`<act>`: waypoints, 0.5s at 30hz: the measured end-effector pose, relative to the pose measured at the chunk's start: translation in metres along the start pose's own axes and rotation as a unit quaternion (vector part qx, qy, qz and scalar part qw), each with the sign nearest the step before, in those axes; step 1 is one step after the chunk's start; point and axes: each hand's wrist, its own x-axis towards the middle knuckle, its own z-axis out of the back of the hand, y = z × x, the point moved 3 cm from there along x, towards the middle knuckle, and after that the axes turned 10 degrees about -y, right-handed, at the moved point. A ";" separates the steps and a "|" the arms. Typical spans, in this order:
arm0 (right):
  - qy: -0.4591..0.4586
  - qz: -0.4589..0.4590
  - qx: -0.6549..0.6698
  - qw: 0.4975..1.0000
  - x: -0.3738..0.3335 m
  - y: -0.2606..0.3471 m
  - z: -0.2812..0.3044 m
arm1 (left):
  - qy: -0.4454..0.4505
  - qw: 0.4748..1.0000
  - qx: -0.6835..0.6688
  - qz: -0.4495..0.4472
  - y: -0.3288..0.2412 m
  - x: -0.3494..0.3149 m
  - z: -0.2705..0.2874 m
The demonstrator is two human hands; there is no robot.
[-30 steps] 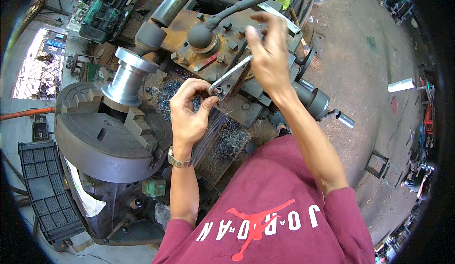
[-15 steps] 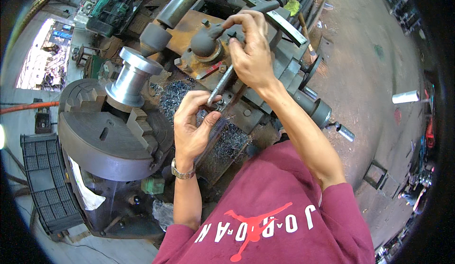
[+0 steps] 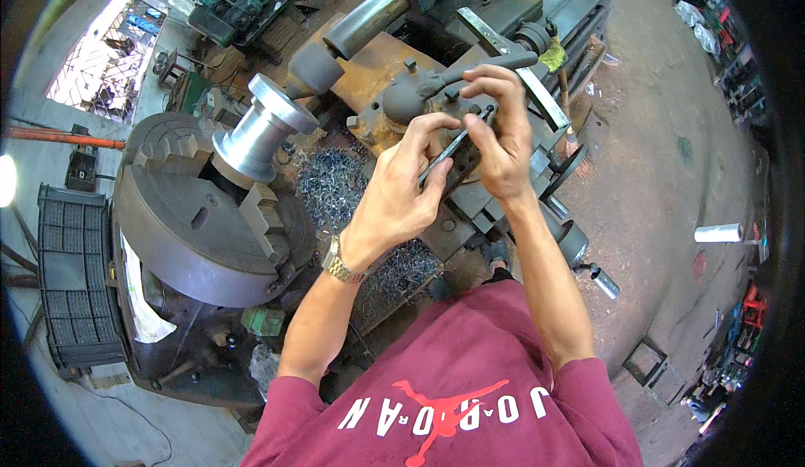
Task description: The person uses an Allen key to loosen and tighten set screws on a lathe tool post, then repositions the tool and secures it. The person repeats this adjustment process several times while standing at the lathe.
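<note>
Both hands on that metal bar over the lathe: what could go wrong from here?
1. The bar is pinched only by fingertips of the left hand and right hand; it could slip.
2. Sharp chips lie right below: cut risk.
3. The wristwatch might snag near the chuck.

Maroon shirt [image 3: 470, 366], shiny silver workpiece [image 3: 256, 136]

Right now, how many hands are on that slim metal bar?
2. The left hand pinches the bar's lower end; the right hand grips its upper end, above the lathe's tool post.
</note>
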 end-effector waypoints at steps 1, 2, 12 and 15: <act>0.003 0.017 -0.018 1.000 0.004 0.002 0.012 | -0.003 1.000 -0.013 0.013 0.002 -0.003 -0.001; 0.007 0.027 -0.052 0.998 0.010 0.004 0.024 | -0.008 0.999 -0.026 0.027 0.005 -0.006 -0.002; 0.063 -0.357 -0.099 0.927 -0.021 0.031 0.012 | -0.123 0.983 -0.127 0.056 0.026 -0.021 -0.012; -0.003 -0.398 -0.019 0.917 -0.026 0.027 -0.003 | -0.158 0.967 -0.178 0.091 0.030 -0.025 -0.014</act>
